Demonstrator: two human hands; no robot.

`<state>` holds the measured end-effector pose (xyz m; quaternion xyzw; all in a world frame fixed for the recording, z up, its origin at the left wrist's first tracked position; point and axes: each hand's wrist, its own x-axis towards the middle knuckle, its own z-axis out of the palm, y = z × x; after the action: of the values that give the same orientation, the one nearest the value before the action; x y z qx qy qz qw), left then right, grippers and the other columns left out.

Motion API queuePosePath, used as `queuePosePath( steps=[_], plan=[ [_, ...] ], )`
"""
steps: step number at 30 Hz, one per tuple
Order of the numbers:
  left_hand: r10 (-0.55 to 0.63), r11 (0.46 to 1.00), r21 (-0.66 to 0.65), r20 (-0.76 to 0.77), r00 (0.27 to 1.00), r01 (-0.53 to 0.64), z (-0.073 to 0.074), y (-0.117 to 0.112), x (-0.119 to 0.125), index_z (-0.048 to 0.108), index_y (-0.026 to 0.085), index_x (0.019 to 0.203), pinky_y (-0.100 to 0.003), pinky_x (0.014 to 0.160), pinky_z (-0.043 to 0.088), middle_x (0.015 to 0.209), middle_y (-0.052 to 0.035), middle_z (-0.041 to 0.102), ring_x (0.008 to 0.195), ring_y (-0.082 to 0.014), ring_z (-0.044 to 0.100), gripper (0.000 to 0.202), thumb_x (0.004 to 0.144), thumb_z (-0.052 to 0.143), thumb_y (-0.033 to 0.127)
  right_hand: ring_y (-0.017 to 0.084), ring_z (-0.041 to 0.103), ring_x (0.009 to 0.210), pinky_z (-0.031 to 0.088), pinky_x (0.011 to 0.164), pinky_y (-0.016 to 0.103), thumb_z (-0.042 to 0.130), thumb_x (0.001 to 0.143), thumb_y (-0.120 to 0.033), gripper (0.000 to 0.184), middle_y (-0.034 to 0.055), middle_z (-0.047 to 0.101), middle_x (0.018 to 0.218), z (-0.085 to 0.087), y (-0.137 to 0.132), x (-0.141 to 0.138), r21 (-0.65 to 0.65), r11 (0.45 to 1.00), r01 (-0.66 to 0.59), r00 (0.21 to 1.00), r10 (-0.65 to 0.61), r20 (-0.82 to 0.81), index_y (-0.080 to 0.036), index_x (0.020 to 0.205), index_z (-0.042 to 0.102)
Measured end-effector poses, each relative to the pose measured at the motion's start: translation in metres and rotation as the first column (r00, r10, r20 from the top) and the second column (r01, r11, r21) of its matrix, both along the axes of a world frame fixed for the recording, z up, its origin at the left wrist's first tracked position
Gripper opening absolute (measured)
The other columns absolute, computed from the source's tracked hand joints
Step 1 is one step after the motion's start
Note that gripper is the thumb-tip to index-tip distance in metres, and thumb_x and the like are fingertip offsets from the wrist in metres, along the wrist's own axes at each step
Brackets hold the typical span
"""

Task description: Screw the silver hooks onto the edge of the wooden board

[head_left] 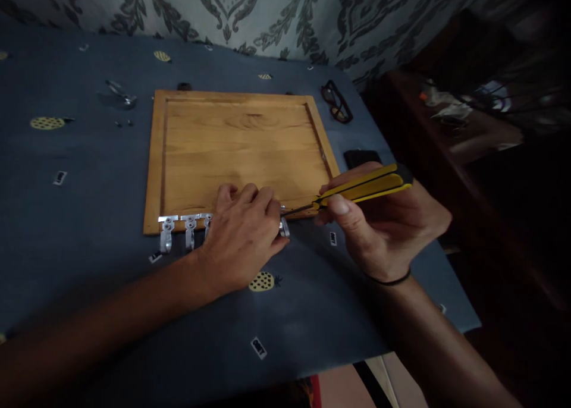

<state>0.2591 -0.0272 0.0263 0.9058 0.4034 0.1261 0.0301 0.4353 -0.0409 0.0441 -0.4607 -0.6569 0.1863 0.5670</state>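
A wooden framed board [241, 152] lies flat on the table, with a silver metal hook rail [190, 220] along its near edge. My left hand [243, 235] is closed over the right part of that rail, fingers curled onto the board and thumb beside the end hook [284, 226]. It hides the middle hooks. In my right hand [379, 223] is a yellow and black screwdriver [363, 188], held tilted with its shaft pointing left. The screwdriver's tip reaches the rail's right end, close to my left fingers; any screw under it is too small to make out.
A blue patterned cloth covers the table [89, 188]. Behind the board's left corner lie a small shiny metal item [120, 94] and tiny pieces [129, 122]. Glasses [335, 102] and a dark flat object [362, 157] sit to the right. Patterned curtain [232, 9] hangs behind.
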Motion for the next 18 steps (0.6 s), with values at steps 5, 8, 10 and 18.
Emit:
queuePosePath(
  steps=[5,8,10,18],
  plan=[
    [-0.009,1.000,0.001,-0.004,1.000,0.009,0.000,0.001,-0.001,0.070,0.013,0.102,-0.049,0.087,0.045,0.099,-0.0092,0.069,0.101,-0.0306,0.064,0.033,0.089,0.076,0.044,0.012,0.065,0.054,0.056,0.047,0.026,0.085,0.079,-0.037,0.019,0.0008,0.070,0.075,0.006,0.002,-0.001,-0.090,0.993,-0.073,0.993,0.064,-0.098,-0.024,0.076,0.072],
    [-0.005,1.000,-0.003,-0.018,1.000,0.004,0.000,0.001,-0.001,0.070,0.014,0.104,-0.048,0.086,0.046,0.100,-0.0095,0.070,0.100,-0.0306,0.064,0.035,0.089,0.075,0.045,0.012,0.068,0.054,0.059,0.049,0.025,0.087,0.076,-0.036,0.019,0.0006,0.073,0.081,0.010,0.004,0.002,-0.196,0.969,-0.149,0.977,0.115,-0.177,-0.024,0.080,0.073],
    [0.009,1.000,-0.012,-0.029,1.000,-0.010,0.002,0.001,-0.001,0.070,0.014,0.103,-0.048,0.086,0.046,0.102,-0.0100,0.070,0.101,-0.0308,0.064,0.035,0.090,0.075,0.046,0.012,0.069,0.053,0.060,0.050,0.026,0.089,0.074,-0.037,0.022,0.0000,0.074,0.084,0.011,0.006,0.006,-0.233,0.951,-0.204,0.963,0.151,-0.225,-0.025,0.086,0.075],
    [0.026,0.997,-0.069,-0.073,0.997,-0.031,0.006,0.003,0.000,0.071,0.015,0.104,-0.048,0.089,0.046,0.105,-0.0115,0.070,0.105,-0.0313,0.063,0.033,0.091,0.073,0.046,0.009,0.063,0.050,0.055,0.047,0.024,0.085,0.078,-0.040,0.021,0.0005,0.073,0.084,0.008,0.010,0.014,-0.218,0.943,-0.250,0.961,0.215,-0.175,-0.022,0.079,0.075]
  ],
)
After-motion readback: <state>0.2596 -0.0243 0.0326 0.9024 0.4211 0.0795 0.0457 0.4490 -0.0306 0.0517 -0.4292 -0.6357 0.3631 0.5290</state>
